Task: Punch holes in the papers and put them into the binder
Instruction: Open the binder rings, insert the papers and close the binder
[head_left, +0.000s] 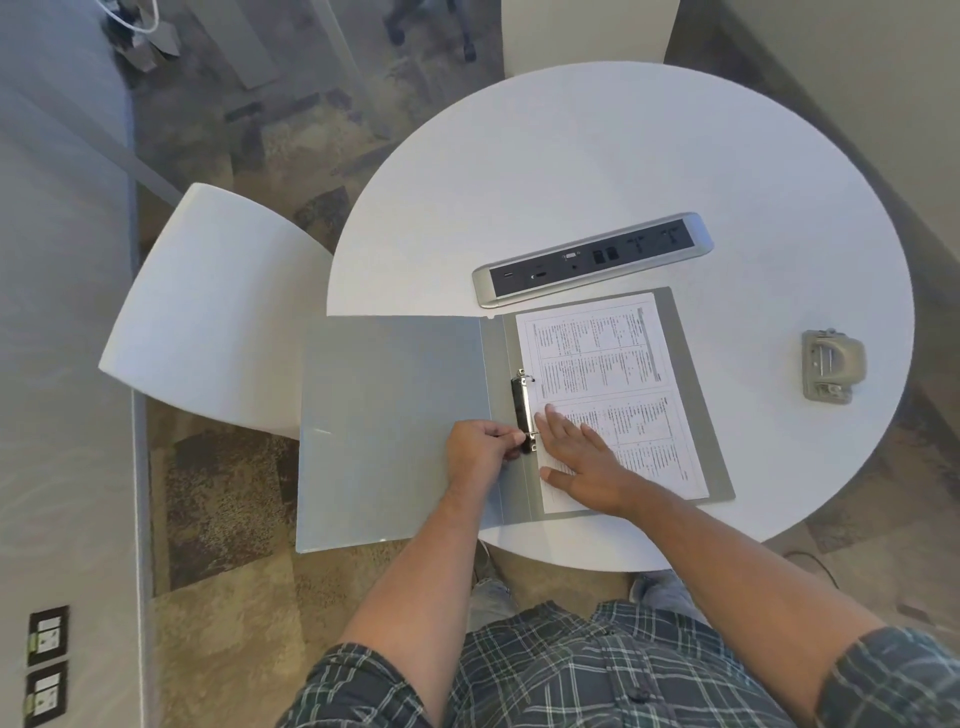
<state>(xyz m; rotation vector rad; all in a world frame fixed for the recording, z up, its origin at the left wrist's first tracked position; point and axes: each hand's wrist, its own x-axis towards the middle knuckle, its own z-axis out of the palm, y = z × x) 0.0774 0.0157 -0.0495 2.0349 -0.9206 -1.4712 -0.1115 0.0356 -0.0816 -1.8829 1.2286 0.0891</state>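
Observation:
A grey binder lies open on the round white table, its left cover hanging over the table's edge. Printed papers lie on its right half, against the black ring mechanism. My left hand pinches the near end of that mechanism with closed fingers. My right hand rests flat on the near part of the papers, fingers spread, beside the rings. A grey hole punch stands alone on the table to the right, away from both hands.
A silver and black socket strip is set into the table just beyond the binder. A white chair stands left of the table. Carpet floor surrounds it, with a wall and sockets at the left.

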